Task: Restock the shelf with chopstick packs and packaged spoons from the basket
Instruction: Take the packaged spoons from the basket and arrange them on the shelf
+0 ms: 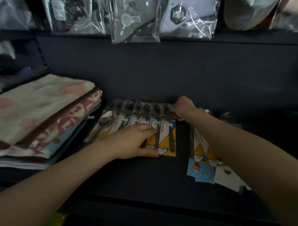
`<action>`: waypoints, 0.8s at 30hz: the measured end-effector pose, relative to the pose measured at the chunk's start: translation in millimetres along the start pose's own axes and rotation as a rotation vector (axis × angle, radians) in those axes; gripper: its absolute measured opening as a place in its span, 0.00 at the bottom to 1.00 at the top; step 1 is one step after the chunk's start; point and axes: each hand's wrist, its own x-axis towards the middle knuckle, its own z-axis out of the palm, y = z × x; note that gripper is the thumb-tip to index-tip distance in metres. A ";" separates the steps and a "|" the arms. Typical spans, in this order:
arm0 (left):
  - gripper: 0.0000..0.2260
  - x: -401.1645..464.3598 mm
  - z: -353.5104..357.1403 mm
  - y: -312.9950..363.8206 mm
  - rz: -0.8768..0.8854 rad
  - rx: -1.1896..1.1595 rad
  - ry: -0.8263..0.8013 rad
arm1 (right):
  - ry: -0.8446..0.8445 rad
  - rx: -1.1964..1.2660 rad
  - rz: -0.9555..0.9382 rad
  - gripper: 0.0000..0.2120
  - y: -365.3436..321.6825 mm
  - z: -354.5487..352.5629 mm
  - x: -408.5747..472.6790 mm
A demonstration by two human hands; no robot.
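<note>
Dark shelf (147, 177), mid-frame. A row of packaged spoons (141, 120) lies fanned and overlapping at centre, yellow-and-white cards, spoon bowls toward the back wall.

Left hand (137, 142) rests on the lower end of the row, fingers curled over the card edges, thumb along the bottom of the packs, gripping them.

Right hand (183, 108) is at the upper right end of the row, fingers closed, pinching the top of the rightmost pack.

A second, looser pile of packs (205, 161) lies at centre right, partly under the right forearm; blue and white cards show at its lower end.

Folded towels (43, 116) are stacked at left, just beside the row. Bagged goods (134, 18) hang along the top of the frame.
</note>
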 end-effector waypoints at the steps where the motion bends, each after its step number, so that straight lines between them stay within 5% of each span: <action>1: 0.35 0.6 0.5 0.5 0.003 0.015 0.000 | 0.001 -0.030 -0.009 0.11 1.1 0.6 0.8; 7: 0.33 3.7 -0.6 5.0 0.029 0.063 0.009 | 0.061 -0.047 -0.130 0.13 1.7 -28.5 -13.4; 10: 0.32 6.6 -0.7 10.2 0.021 0.104 0.017 | 0.192 -0.327 -0.209 0.13 18.5 -58.3 -23.7; 12: 0.32 7.9 -2.9 10.8 0.020 0.108 0.023 | 0.105 -0.458 -0.175 0.16 33.4 -67.7 -31.3; 16: 0.32 7.0 -6.5 8.8 0.026 0.103 0.006 | 0.005 -0.334 -0.111 0.22 54.2 -64.0 -34.9; 20: 0.32 5.8 -6.5 10.7 0.013 0.109 -0.004 | 0.085 -0.093 -0.112 0.09 60.4 -64.8 -29.1; 24: 0.32 6.9 -6.0 11.0 0.002 0.119 0.001 | 0.172 -0.049 -0.186 0.08 53.3 -65.6 -27.1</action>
